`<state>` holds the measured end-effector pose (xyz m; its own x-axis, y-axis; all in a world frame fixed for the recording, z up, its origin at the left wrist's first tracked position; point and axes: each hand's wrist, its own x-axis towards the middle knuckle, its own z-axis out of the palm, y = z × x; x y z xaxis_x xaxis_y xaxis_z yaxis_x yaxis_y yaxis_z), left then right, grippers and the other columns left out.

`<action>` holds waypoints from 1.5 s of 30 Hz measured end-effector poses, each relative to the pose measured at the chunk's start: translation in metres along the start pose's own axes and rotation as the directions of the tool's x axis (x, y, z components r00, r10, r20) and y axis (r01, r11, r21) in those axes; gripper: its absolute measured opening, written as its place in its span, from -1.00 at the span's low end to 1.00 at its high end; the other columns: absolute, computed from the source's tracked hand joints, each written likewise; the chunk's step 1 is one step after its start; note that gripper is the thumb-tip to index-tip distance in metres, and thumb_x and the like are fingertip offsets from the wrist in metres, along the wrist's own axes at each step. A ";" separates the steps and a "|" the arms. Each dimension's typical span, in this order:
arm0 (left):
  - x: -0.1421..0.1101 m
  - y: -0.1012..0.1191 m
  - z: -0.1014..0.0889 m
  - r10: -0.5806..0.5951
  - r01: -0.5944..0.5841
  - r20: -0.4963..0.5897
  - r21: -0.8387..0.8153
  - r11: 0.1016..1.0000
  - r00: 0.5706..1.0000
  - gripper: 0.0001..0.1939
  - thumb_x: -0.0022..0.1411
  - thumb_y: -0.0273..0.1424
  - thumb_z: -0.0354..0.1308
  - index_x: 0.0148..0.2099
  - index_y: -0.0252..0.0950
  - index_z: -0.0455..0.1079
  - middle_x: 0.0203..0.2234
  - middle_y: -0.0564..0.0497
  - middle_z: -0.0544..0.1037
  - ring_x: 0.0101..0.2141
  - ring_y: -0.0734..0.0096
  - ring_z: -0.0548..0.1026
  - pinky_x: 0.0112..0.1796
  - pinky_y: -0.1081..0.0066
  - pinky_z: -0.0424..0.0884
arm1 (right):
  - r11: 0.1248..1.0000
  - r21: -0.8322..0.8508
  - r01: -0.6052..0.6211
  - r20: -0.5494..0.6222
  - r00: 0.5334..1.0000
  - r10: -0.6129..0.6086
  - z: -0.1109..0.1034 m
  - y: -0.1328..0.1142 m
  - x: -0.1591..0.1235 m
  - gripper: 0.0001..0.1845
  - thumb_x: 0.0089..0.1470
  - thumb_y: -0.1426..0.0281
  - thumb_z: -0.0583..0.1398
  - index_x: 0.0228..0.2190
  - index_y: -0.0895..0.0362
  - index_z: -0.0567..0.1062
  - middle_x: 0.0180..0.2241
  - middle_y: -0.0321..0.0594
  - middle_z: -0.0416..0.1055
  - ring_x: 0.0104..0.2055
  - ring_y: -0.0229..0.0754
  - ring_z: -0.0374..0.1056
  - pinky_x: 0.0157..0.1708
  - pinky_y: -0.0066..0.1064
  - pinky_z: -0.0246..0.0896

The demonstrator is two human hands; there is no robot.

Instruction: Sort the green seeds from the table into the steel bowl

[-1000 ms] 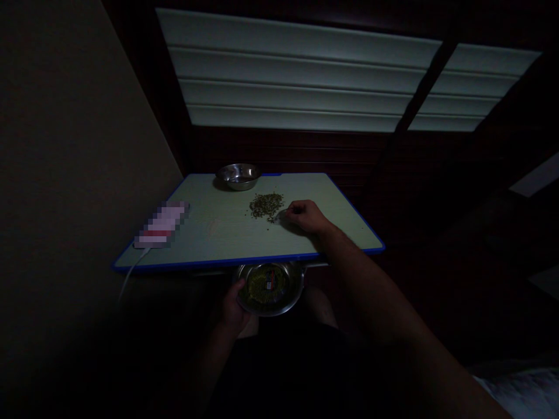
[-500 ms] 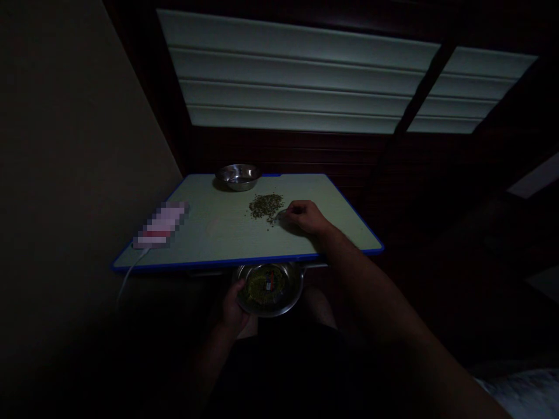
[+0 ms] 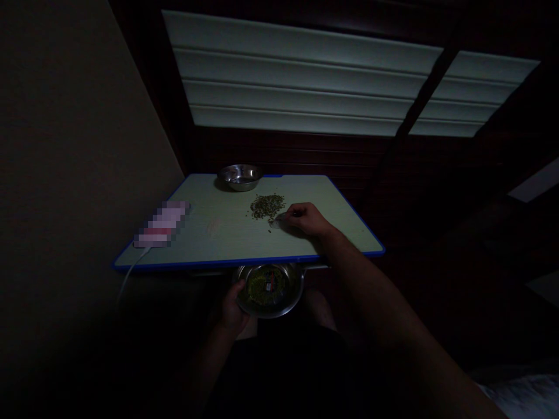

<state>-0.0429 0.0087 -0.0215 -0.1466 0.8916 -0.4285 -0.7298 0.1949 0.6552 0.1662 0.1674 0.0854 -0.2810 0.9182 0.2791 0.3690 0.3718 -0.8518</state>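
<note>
Grains [image 3: 265,206] lie just left of the right grip [image 3: 308,219], which pinches a clear piece [image 3: 278,221]. The left grip [image 3: 234,308] holds the near bowl [image 3: 288,304].

Home room with slatted panels [image 3: 301,74], low table [image 3: 218,241]

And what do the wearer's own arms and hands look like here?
Both the left hand and right hand appear gloveless. The right forearm shows no sleeve, watch or cable. The left forearm runs into shadow, so any sleeve higher up can't be told.
</note>
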 end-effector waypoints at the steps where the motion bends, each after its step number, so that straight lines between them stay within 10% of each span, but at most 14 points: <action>1: 0.000 0.000 0.000 0.005 -0.005 0.008 0.003 1.000 1.000 -0.76 -0.08 -0.28 0.28 -0.32 -0.29 0.57 -0.42 -0.07 0.68 -0.24 0.06 0.62 -0.12 0.15 0.50 | 1.000 -0.007 0.000 0.001 1.000 0.000 0.000 0.000 0.000 -0.88 -0.22 0.36 0.28 -0.56 0.18 0.53 -0.54 -0.27 0.44 -0.45 -0.26 0.28 -0.37 -0.39 0.16; 19: -0.001 0.000 0.001 -0.009 0.009 -0.003 0.010 1.000 1.000 -0.77 -0.08 -0.29 0.25 -0.34 -0.26 0.57 -0.41 -0.06 0.68 -0.23 0.06 0.61 -0.11 0.14 0.48 | 0.991 -0.137 0.007 -0.172 0.985 -0.030 0.002 -0.002 0.001 -0.87 -0.12 0.36 0.18 -0.56 0.16 0.47 -0.58 -0.31 0.37 -0.48 -0.28 0.21 -0.42 -0.41 0.09; 40: 0.000 -0.001 -0.002 -0.013 0.013 0.020 0.007 1.000 1.000 -0.76 -0.06 -0.28 0.27 -0.31 -0.29 0.57 -0.39 -0.10 0.68 -0.13 -0.03 0.60 -0.05 0.10 0.47 | 0.997 0.006 -0.073 0.020 0.997 0.073 0.003 -0.008 -0.004 -0.82 -0.25 0.31 0.28 -0.58 0.18 0.49 -0.59 -0.28 0.39 -0.51 -0.29 0.23 -0.47 -0.43 0.11; 45: 0.000 -0.001 -0.001 -0.003 0.003 0.022 -0.001 1.000 1.000 -0.76 -0.07 -0.29 0.27 -0.31 -0.28 0.58 -0.40 -0.07 0.68 -0.21 0.05 0.61 -0.10 0.16 0.48 | 0.992 -0.107 -0.066 -0.090 0.994 0.056 0.002 -0.007 -0.002 -0.84 -0.18 0.32 0.26 -0.57 0.18 0.49 -0.58 -0.29 0.38 -0.50 -0.29 0.21 -0.45 -0.42 0.10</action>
<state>-0.0429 0.0078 -0.0225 -0.1294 0.8999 -0.4165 -0.7306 0.1975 0.6536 0.1619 0.1628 0.0900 -0.1788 0.9462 0.2697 0.4794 0.3232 -0.8159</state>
